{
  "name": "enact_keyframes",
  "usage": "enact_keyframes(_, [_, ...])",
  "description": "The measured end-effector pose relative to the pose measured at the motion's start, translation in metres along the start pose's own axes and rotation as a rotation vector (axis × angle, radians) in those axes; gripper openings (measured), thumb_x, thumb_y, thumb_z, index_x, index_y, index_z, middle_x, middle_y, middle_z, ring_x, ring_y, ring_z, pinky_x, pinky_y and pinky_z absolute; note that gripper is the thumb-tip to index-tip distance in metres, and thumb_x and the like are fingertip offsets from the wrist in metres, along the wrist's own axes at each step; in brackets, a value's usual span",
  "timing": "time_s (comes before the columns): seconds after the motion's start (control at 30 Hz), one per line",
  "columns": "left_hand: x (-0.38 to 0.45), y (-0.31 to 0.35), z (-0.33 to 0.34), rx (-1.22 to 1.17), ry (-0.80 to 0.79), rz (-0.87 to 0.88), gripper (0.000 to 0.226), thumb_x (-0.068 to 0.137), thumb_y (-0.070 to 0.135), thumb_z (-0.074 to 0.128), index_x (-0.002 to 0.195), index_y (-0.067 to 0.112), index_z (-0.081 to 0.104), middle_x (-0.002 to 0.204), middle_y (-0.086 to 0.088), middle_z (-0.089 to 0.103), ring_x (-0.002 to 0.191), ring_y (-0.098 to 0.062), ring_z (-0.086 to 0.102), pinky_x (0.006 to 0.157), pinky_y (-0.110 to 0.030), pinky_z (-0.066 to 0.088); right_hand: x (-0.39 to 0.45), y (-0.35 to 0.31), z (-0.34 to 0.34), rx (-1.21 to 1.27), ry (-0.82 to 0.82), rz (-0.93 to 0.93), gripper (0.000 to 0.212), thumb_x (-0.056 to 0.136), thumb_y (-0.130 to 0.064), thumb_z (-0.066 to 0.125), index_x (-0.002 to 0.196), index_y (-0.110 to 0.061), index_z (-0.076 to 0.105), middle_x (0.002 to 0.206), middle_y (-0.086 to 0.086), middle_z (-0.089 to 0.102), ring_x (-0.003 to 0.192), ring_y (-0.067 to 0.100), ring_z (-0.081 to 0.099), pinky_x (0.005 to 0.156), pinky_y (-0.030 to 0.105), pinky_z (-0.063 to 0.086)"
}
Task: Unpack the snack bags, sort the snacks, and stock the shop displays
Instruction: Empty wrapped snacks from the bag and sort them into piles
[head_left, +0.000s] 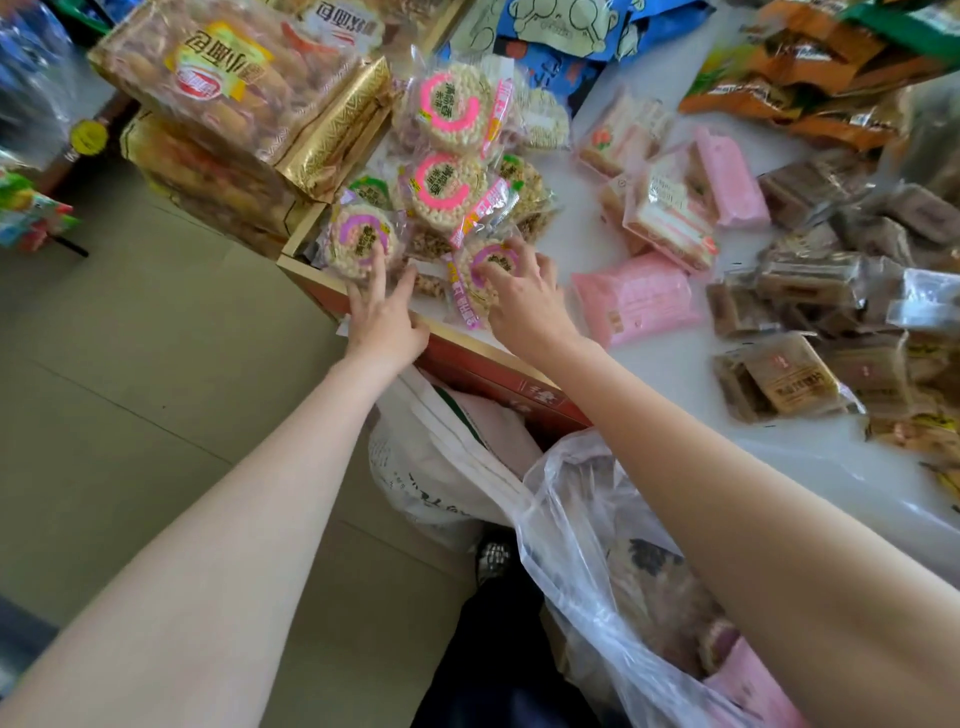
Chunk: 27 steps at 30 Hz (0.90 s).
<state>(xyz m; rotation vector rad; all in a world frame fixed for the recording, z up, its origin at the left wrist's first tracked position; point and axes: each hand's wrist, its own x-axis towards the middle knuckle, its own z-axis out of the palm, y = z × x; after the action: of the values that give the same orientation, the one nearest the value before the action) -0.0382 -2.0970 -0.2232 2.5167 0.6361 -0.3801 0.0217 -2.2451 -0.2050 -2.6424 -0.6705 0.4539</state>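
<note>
A white worktop (675, 358) with a red, gold-trimmed front edge is seen beyond and to the right of the hands, and it is covered with packaged snacks. Large clear bags of small bread rolls with gold-patterned ends (234, 78) are stacked beyond the left hand. A crumpled clear plastic bag (597, 545) holding more snacks hangs below the right forearm, beside a white printed bag (431, 467). Brown wrapped bars in clear packets (810, 291) are heaped well to the right of the right hand, and pink wrapped cakes (639, 299) lie just beside it. Round puffed-rice cakes in clear wrappers with pink ring labels (449, 106) are piled just beyond both hands. The left hand (382, 317) is spread, its straight fingers resting on a round rice cake with a purple ring label (361, 241) at the worktop's corner. The right hand (524, 296) is laid over another purple-ringed rice cake (485, 270), fingertips bent onto the wrapper; a firm grip cannot be told.
</note>
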Motion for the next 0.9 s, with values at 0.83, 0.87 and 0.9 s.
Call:
enact_keyframes(0.83, [-0.181, 0.085, 0.117, -0.798, -0.663, -0.259, 0.075, 0.086, -0.011, 0.050, 0.149, 0.019, 0.022, 0.121, -0.008, 0.056, 0.084, -0.015, 0.060, 0.064, -0.022, 0.046, -0.385, 0.168, -0.008, -0.301, -0.494, 0.168, 0.082, 0.069, -0.066, 0.064, 0.137, -0.025, 0.043, 0.134, -0.001, 0.045, 0.124, 0.026, 0.045, 0.104, 0.040, 0.038])
enact_keyframes(0.87, [-0.183, 0.098, 0.110, -0.837, -0.653, -0.251, 0.069, 0.085, -0.014, 0.046, 0.145, 0.015, 0.030, 0.109, -0.006, 0.060, 0.072, -0.011, 0.059, 0.055, -0.018, 0.046, -0.399, 0.176, -0.007, -0.390, -0.528, 0.203, 0.086, 0.063, -0.065, 0.071, 0.135, -0.025, 0.046, 0.130, 0.001, 0.051, 0.122, 0.028, 0.049, 0.103, 0.041, 0.039])
enact_keyframes(0.9, [-0.185, 0.112, 0.102, -0.859, -0.645, -0.220, 0.063, 0.085, -0.016, 0.043, 0.142, 0.012, 0.037, 0.100, -0.003, 0.062, 0.064, -0.007, 0.057, 0.049, -0.014, 0.044, -0.411, 0.182, -0.007, -0.448, -0.520, 0.217, 0.081, 0.064, -0.060, 0.074, 0.132, -0.024, 0.050, 0.123, 0.003, 0.058, 0.117, 0.029, 0.054, 0.100, 0.041, 0.040])
